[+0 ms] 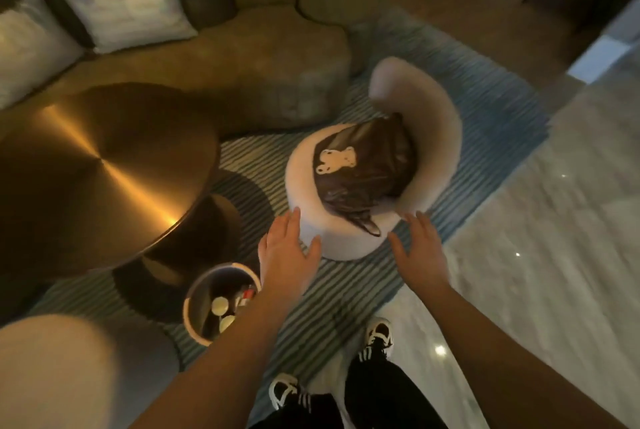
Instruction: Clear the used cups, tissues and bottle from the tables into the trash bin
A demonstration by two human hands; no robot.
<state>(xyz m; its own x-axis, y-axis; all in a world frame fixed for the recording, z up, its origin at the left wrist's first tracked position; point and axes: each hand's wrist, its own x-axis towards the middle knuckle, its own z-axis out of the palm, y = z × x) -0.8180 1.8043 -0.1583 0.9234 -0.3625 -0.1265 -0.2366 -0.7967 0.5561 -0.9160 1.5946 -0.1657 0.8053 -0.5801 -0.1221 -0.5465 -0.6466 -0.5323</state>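
— Two hands, and neither holds anything: our left hand lies with straight fingers against the front edge of the small pale chair, our right hand spread flat just at its 3 o'clock side.

— And the task's things?

— We see them in the trash bin, at 7 o'clock from the chair, beside our left forearm: a couple of pale round shapes that look like cups, plus something red we cannot make out. The round brass surface at 9 o'clock shows bare.

— How would the bin handle?

— We judge it light with a stiff wall; cups and tissues weigh little. We would grip the rim, which is open all round.

— Room to move?

— Tight on the left: the bin sits near the surface's dark base. Toward 3 o'clock the marble floor is open. Our shoes stand at 6 o'clock at the striped rug edge; the dark bag on the chair seat looks soft and could slide.
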